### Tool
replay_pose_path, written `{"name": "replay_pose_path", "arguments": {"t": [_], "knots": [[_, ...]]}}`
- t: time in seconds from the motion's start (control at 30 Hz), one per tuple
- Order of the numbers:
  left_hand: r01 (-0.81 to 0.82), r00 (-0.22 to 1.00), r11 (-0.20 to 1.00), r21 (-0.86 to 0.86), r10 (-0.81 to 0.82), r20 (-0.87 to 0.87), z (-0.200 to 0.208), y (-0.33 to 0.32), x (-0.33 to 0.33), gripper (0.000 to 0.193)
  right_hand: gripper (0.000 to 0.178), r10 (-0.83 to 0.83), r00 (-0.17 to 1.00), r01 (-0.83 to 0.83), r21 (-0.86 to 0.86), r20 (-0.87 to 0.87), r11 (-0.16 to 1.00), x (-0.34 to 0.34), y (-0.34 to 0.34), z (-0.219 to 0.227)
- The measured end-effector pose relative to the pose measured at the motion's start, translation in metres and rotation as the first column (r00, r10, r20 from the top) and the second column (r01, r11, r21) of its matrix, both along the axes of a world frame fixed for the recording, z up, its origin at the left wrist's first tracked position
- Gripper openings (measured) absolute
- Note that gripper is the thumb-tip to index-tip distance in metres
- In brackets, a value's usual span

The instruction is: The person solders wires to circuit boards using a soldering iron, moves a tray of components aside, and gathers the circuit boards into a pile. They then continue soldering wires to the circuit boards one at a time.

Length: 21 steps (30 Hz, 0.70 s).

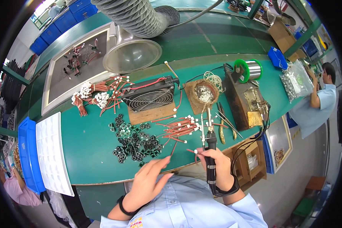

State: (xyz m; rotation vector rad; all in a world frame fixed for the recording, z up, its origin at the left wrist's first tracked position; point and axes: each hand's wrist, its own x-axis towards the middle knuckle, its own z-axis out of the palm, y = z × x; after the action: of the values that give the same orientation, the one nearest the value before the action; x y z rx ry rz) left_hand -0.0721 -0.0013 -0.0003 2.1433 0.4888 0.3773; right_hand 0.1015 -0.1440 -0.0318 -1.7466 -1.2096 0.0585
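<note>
My right hand [221, 167] is closed around the black handle of a soldering iron [211, 146], whose metal shaft points away from me. At that hand's fingertips is a short red-and-black wire lead [192, 151] with a white connector. My left hand [148, 184] is over the bench's front edge, fingers stretched out and apart, with nothing visible in it. Just beyond its fingertips lies a single lead [174, 149]. Farther on is a pile of red-and-black wire leads [180, 128] with white connectors. Left of that pile, many small black and green parts [135, 142] are heaped.
A fan [150, 97] stands on a wooden board behind the heaps. Right of it are a round pot [205, 92], pliers [222, 131], tweezers [230, 122] and a solder spool [250, 70]. An extraction hood [133, 57] hangs overhead. Bundled leads [91, 97] and a white tray [55, 152] lie left.
</note>
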Motion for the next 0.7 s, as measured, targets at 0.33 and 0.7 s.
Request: {"name": "replay_pose_path", "arguments": {"t": [0.33,0.7], "knots": [[-0.069,0.995,0.944,0.324,0.041,0.095,-0.043,-0.024,0.029,0.03,0.035,-0.156,0.987,0.158,0.078,-0.029,0.984,0.005,0.03,-0.043],[-0.191,0.981,0.855,0.483,0.186,0.059,-0.032,-0.016,0.057,0.02,0.039,-0.254,0.958,0.281,0.238,-0.135,0.93,0.0,-0.005,-0.019]]}}
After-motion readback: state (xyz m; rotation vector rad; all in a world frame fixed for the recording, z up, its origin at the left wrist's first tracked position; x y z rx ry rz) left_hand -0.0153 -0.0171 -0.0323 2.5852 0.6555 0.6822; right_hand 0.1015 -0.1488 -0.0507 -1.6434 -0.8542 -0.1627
